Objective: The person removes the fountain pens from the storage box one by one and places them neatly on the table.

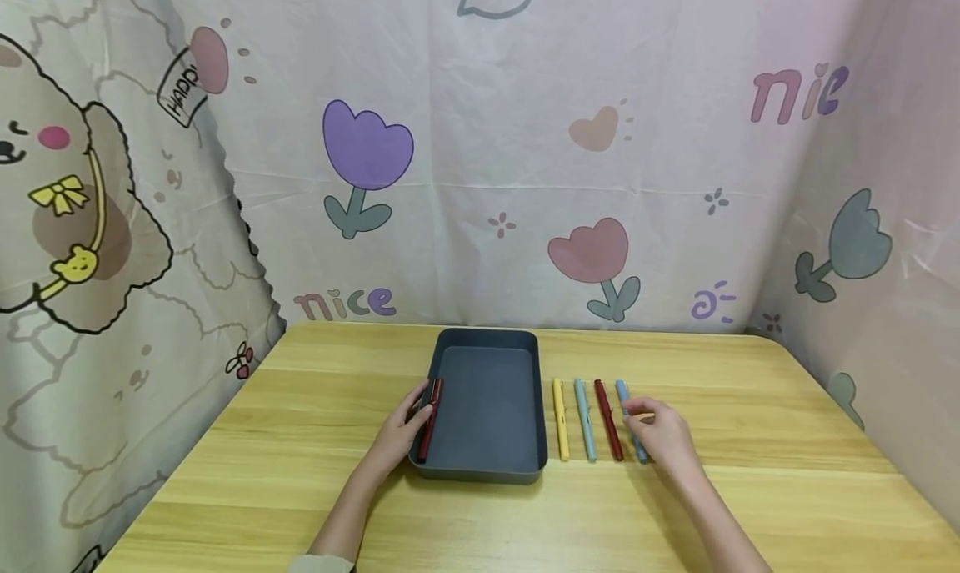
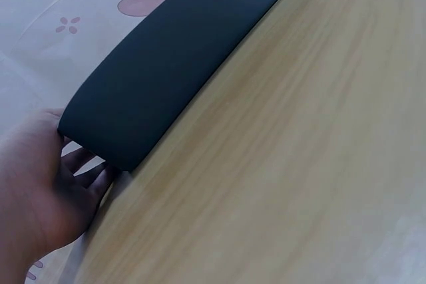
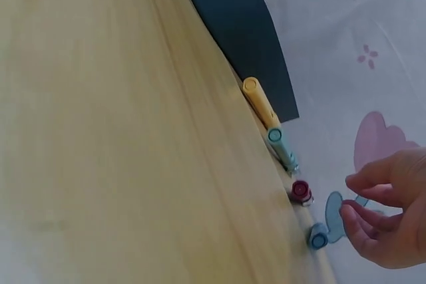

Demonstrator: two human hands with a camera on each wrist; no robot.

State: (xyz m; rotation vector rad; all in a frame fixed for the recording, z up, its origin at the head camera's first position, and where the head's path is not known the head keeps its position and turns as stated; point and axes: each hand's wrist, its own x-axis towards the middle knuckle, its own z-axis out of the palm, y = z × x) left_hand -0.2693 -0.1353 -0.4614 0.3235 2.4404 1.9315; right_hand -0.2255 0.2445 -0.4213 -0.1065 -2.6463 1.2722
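Observation:
A dark grey rectangular tray [image 1: 491,477] stands on the table. My left hand [image 1: 395,439] grips its left wall, the thumb over the rim and the fingers outside; the left wrist view shows this hand [image 2: 50,191] at the tray's end [image 2: 153,64]. Along that left wall lies a dark red pen [image 1: 429,427], close to the thumb. To the right of the tray, a yellow pen [image 1: 561,423], a light teal pen [image 1: 586,423], a red pen [image 1: 609,423] and a blue pen [image 1: 642,451] lie in a row. Over the blue pen hovers my right hand [image 1: 663,433]; its thumb and fingers [image 3: 373,174] are apart, nothing between them.
The light wooden table [image 1: 787,439] extends on both sides of the tray and pens. A printed curtain [image 1: 480,139] hangs behind the table's far edge and along both sides.

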